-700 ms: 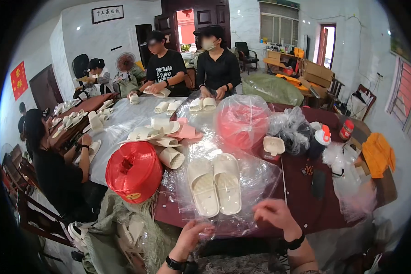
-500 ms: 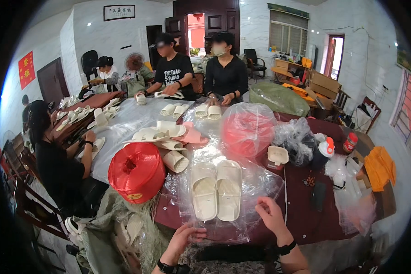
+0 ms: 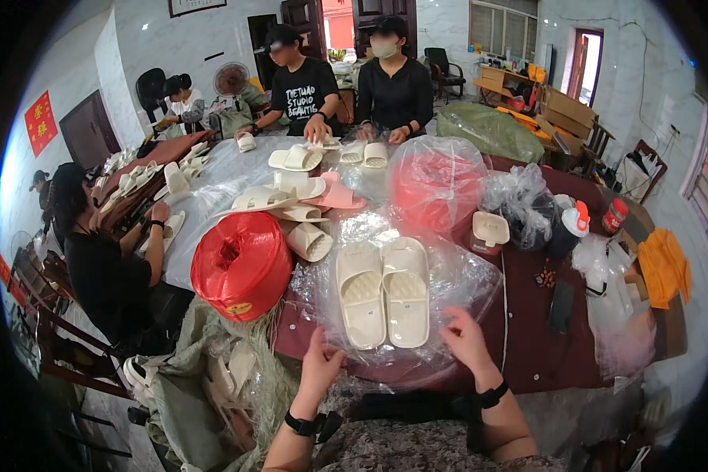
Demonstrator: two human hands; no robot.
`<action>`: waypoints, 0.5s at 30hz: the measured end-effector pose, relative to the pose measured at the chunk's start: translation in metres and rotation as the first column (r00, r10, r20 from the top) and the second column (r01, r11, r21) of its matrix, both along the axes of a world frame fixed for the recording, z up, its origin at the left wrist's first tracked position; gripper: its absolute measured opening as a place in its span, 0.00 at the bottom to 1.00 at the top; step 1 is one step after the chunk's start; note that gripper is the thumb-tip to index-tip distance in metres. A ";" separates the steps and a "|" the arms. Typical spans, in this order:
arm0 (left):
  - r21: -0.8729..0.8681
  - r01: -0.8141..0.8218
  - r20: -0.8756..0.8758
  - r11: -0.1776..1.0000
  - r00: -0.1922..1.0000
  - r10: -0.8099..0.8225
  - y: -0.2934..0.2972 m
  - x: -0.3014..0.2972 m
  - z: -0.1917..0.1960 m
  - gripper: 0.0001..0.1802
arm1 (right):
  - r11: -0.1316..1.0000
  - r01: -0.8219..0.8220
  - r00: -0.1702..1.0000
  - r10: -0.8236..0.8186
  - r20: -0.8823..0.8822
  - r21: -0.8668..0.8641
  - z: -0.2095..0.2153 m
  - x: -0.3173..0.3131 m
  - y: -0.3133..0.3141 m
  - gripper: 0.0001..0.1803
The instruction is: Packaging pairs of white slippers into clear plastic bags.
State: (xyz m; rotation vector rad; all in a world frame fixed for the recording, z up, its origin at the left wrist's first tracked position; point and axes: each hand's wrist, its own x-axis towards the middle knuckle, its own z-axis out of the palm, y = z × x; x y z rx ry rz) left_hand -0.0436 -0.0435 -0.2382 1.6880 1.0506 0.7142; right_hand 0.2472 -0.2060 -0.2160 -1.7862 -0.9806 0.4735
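In the head view, well to the left of the left hand, a co-worker in black (image 3: 106, 263) sits at the table's edge. Nearer to that hand, a dull-green sack (image 3: 173, 385) slumps low on its left, and a roll of glossy red plastic twine (image 3: 244, 271) stands up and to its left. Beyond the hand lie a heap of cream slide slippers (image 3: 263, 198) and one pink slide (image 3: 340, 193). The left hand (image 3: 322, 363) is partly open, thumb apart from the fingers, at the near edge of a clear plastic bag (image 3: 470, 271); I cannot tell whether it grips the film. Between the two hands and just beyond them, a pair of cream slide slippers (image 3: 370, 299) lies side by side, toes pointing away. The right hand (image 3: 466, 340) is half open with bent fingers beside the film; any hold there is unclear. Beyond it stands a tub with a cream lid (image 3: 491, 228); to its right lie a dark phone-shaped slab (image 3: 560, 307) and, farther out, orange cloth (image 3: 663, 267).
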 end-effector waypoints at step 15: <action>-0.297 0.291 0.376 0.909 0.911 -0.169 -0.008 -0.055 0.027 0.35 | 0.994 0.088 0.977 -0.100 0.188 0.072 0.034 0.006 -0.037 0.14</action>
